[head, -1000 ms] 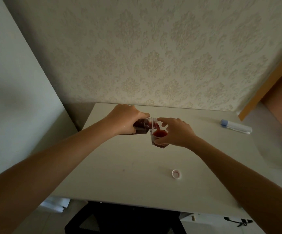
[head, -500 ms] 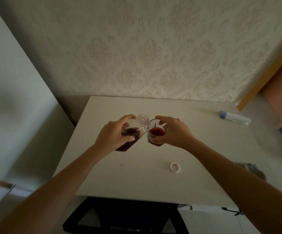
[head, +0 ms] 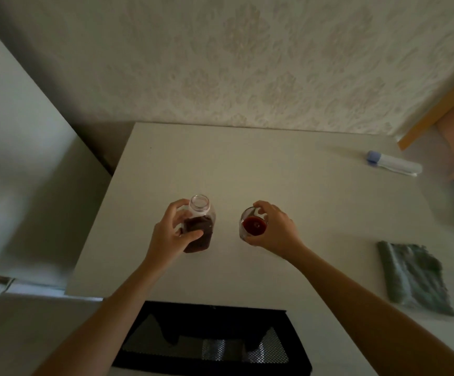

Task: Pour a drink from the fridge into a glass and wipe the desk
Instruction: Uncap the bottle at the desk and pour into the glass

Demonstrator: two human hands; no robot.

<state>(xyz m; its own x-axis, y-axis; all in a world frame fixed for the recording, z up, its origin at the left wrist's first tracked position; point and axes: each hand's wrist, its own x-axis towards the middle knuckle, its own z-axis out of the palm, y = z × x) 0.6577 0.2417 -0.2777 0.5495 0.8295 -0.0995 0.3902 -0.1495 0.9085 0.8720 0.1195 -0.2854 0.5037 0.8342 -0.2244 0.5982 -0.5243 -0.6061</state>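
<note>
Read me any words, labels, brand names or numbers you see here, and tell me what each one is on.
None can be read.
Bottle in the left hand: no label shows.
Glass in the right hand: plain.
White tube with a blue cap on the desk: any print is too blurred to read.
Green cloth: no text.

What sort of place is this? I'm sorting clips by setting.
Probably a room in a home, at a desk set against a patterned wallpapered wall. A mesh-backed office chair sits tucked under it, and a folded cloth lies to the right.
</note>
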